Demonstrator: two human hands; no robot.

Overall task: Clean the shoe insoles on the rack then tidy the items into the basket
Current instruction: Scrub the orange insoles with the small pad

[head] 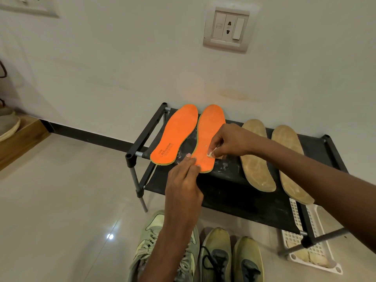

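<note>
On the rack point(234, 174), right fingers point(213, 153) pinch a wad on the orange insole point(209, 131).

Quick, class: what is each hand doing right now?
Left hand: open, straight fingers pressing the right orange insole.
Right hand: pinching a small white wad against that insole.

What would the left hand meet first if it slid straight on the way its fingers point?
The left hand already touches the right orange insole at its heel edge; going on, it would likely meet the right hand pinching a small white wipe.
</note>
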